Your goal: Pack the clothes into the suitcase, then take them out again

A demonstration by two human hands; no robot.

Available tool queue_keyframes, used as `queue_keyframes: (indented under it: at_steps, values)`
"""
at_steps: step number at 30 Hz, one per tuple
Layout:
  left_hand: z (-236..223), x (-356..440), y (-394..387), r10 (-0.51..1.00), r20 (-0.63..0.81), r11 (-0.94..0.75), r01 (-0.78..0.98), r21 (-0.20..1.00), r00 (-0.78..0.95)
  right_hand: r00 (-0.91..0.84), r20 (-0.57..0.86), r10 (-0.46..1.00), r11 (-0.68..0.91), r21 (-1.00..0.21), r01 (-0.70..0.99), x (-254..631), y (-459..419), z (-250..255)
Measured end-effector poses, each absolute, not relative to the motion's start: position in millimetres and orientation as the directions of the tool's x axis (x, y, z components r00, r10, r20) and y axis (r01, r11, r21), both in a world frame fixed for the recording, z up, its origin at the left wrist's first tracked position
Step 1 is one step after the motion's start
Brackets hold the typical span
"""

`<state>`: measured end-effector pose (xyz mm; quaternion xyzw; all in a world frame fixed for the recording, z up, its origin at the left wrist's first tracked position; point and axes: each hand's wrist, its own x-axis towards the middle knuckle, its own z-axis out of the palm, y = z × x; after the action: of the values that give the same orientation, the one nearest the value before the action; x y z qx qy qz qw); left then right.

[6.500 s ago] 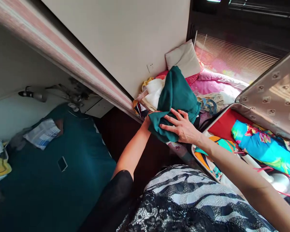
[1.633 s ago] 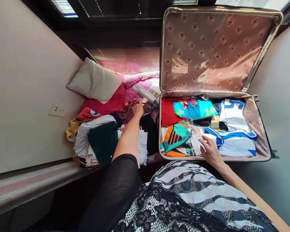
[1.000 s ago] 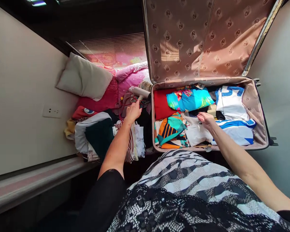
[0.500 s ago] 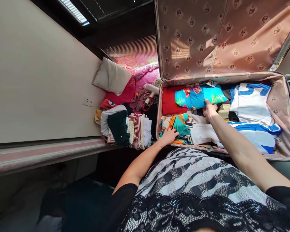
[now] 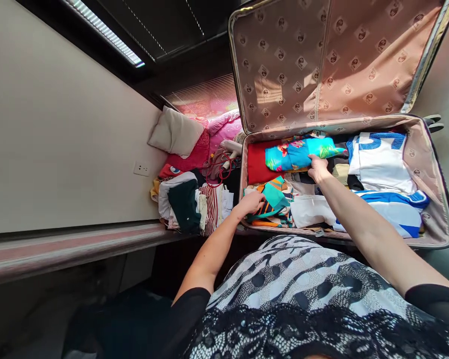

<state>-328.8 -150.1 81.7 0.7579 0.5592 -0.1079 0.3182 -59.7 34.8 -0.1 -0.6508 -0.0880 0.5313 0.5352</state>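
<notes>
An open suitcase (image 5: 444,219) with a pink printed lining holds folded clothes. My right hand (image 5: 317,168) grips the near edge of a folded turquoise floral garment (image 5: 297,154), thumb on top and fingers partly hidden beneath. That garment lies partly over a red folded cloth (image 5: 256,163). At the suitcase's near left corner, my left hand (image 5: 252,202) has its fingers bent on an orange, green and white patterned garment (image 5: 275,195), pinching its left part. A white folded cloth (image 5: 310,210) lies right of it.
White-and-blue shirts (image 5: 383,164) fill the suitcase's right side. Its raised lid (image 5: 284,65) stands behind. Left of it are a pile of folded clothes (image 5: 185,202), a hair dryer (image 5: 230,149) with a red cord, and a pillow (image 5: 176,132) near the wall (image 5: 67,124).
The view has shifted slightly. My left hand has gone from lying on the patterned garment to bent fingers at its left part, whose folds have changed. My right hand keeps hold of the turquoise garment.
</notes>
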Motion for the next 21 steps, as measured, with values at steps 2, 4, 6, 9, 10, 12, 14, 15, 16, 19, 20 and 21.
queue_keyframes:
  at_steps: [2,4,6,9,10,12,14,15,16,19,20,21]
  values:
    - [79.7,-340.4,-145.2,0.84,-0.433,-0.102,0.88,0.464,0.326,0.387,-0.615,0.687,-0.408,-0.767,-0.495,-56.0,34.2,14.5]
    - [79.4,-356.3,-141.7,0.915,-0.334,0.011,0.813,0.583,0.226,0.309,-0.603,0.735,-0.388,-0.749,-0.538,-53.8,27.8,37.2]
    - [81.7,-374.0,-137.6,0.963,-0.257,0.141,0.674,0.725,0.075,0.169,-0.586,0.792,-0.39,-0.7,-0.598,-55.4,12.4,67.2]
    - [90.2,-399.1,-126.6,0.962,-0.258,0.275,0.332,0.902,-0.095,-0.113,-0.546,0.83,-0.482,-0.6,-0.638,-67.2,-26.1,115.6]
    - [93.9,-406.6,-121.7,0.953,-0.268,0.293,0.209,0.933,-0.138,-0.205,-0.531,0.822,-0.528,-0.577,-0.624,-73.3,-41.0,128.5]
    - [101.5,-420.5,-111.8,0.935,-0.28,0.285,-0.007,0.958,-0.218,-0.379,-0.491,0.784,-0.616,-0.548,-0.566,-87.3,-69.0,142.5]
    - [107.8,-432.4,-104.5,0.91,-0.292,0.262,-0.137,0.955,-0.295,-0.518,-0.455,0.724,-0.685,-0.557,-0.469,-101.6,-90.7,136.8]
    - [109.8,-437.0,-102.7,0.892,-0.307,0.267,-0.161,0.95,-0.331,-0.558,-0.452,0.696,-0.702,-0.59,-0.398,-108.0,-98.5,126.7]
    - [110.9,-440.0,-102.5,0.872,-0.327,0.288,-0.158,0.944,-0.364,-0.567,-0.469,0.677,-0.7,-0.648,-0.3,-113.5,-104.2,112.8]
    - [105.6,-434.2,-110.3,0.837,-0.359,0.398,0.009,0.917,-0.414,-0.438,-0.568,0.697,-0.61,-0.791,0.056,-123.2,-112.0,61.3]
    - [100.9,-426.4,-114.8,0.851,-0.359,0.427,0.108,0.898,-0.382,-0.379,-0.586,0.716,-0.58,-0.802,0.144,-124.3,-112.8,45.2]
    - [94.8,-416.1,-119.6,0.875,-0.367,0.445,0.225,0.867,-0.315,-0.331,-0.593,0.734,-0.56,-0.804,0.199,-124.6,-113.2,31.2]
